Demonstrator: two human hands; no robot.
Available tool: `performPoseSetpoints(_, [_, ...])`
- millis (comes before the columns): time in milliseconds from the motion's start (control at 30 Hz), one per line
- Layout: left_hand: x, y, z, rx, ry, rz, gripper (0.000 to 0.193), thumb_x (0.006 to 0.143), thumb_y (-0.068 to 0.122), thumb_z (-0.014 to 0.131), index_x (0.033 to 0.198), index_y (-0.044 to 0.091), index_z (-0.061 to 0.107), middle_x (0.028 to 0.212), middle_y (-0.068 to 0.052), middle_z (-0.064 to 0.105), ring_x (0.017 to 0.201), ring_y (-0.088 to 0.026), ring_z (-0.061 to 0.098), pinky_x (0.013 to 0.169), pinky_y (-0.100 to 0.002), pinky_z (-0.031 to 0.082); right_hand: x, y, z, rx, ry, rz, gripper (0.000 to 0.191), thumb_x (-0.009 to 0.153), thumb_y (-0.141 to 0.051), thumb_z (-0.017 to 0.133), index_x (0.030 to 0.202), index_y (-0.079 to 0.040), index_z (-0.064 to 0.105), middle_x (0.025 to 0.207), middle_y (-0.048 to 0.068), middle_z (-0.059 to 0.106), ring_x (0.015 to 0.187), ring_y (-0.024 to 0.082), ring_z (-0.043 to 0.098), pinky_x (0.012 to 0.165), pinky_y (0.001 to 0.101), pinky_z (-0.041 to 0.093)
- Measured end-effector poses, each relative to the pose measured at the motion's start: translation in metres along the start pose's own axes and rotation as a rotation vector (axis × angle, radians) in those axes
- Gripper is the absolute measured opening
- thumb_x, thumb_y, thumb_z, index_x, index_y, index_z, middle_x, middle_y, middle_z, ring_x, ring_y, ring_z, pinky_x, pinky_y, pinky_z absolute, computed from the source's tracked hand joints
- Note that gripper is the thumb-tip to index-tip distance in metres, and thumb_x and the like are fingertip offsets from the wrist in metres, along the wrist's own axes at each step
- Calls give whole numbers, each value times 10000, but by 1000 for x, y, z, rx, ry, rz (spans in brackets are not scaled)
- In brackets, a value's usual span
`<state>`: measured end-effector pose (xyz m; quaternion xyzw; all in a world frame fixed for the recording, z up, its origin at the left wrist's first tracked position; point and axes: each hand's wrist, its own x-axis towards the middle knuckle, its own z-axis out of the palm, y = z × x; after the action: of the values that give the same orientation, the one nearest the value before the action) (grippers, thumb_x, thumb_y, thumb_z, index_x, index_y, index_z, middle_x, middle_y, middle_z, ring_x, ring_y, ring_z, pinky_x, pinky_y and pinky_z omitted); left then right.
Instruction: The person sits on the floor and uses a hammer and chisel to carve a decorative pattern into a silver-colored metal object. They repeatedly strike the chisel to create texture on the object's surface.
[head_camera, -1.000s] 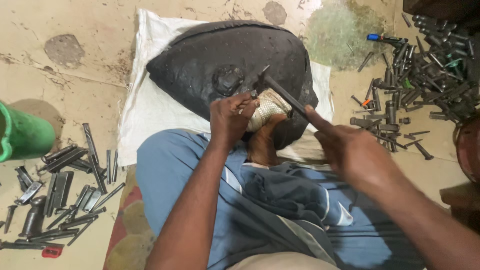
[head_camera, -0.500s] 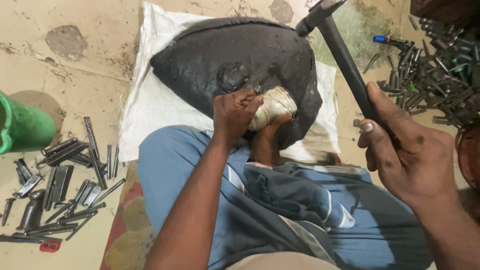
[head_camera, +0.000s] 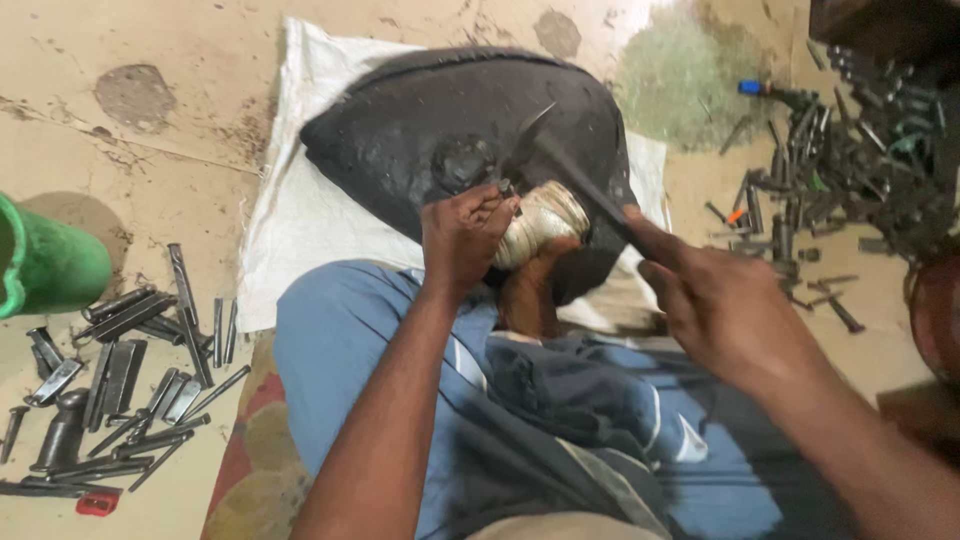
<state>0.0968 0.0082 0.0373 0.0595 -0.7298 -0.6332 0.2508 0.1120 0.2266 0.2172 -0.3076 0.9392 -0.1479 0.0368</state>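
My left hand (head_camera: 462, 236) grips a small metal punch (head_camera: 505, 186), its tip set against a pale, ridged metal piece (head_camera: 543, 222) that rests on a big black dome-shaped block (head_camera: 420, 130). My right hand (head_camera: 722, 312) is closed around the dark handle of a hammer (head_camera: 560, 166). The hammer head is down at the top of the punch, blurred by motion. A foot (head_camera: 528, 290) presses against the pale piece from below. The block lies on a white sack cloth (head_camera: 305, 215).
Several steel punches and chisels (head_camera: 120, 370) lie scattered on the floor at the left, beside a green container (head_camera: 45, 262). A larger heap of metal tools (head_camera: 850, 170) fills the upper right. My blue-clothed legs (head_camera: 520, 420) take up the foreground.
The hammer was raised high to the upper right half a second ago. It has now swung down onto the punch. My left hand has kept its place on the pale piece.
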Motion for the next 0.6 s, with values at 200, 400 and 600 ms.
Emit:
performPoseSetpoints(200, [-3, -14, 6, -237, 67, -296, 188, 926, 125, 746, 1013, -41, 759, 812, -35, 773, 692, -32, 650, 614, -216, 523, -15, 10, -10, 265, 225, 415, 357, 1028, -99, 658, 1371, -2, 634, 742, 101, 699, 534, 146, 619, 460, 313, 477])
performPoseSetpoints(400, [-2, -22, 8, -419, 71, -356, 199, 914, 79, 754, 1044, -72, 754, 892, -42, 779, 762, -37, 667, 674, -196, 527, 38, 69, 51, 779, 214, 380, 120, 941, -15, 730, 984, -35, 621, 901, 40, 706, 823, 109, 671, 744, 248, 548])
performPoseSetpoints(600, [-7, -11, 3, -341, -2, -382, 151, 907, 74, 755, 985, -55, 741, 862, -21, 776, 752, -21, 683, 661, -194, 538, 71, 97, 121, 1071, 155, 515, 169, 925, 17, 750, 923, -57, 597, 964, 126, 759, 849, 138, 692, 767, 283, 565])
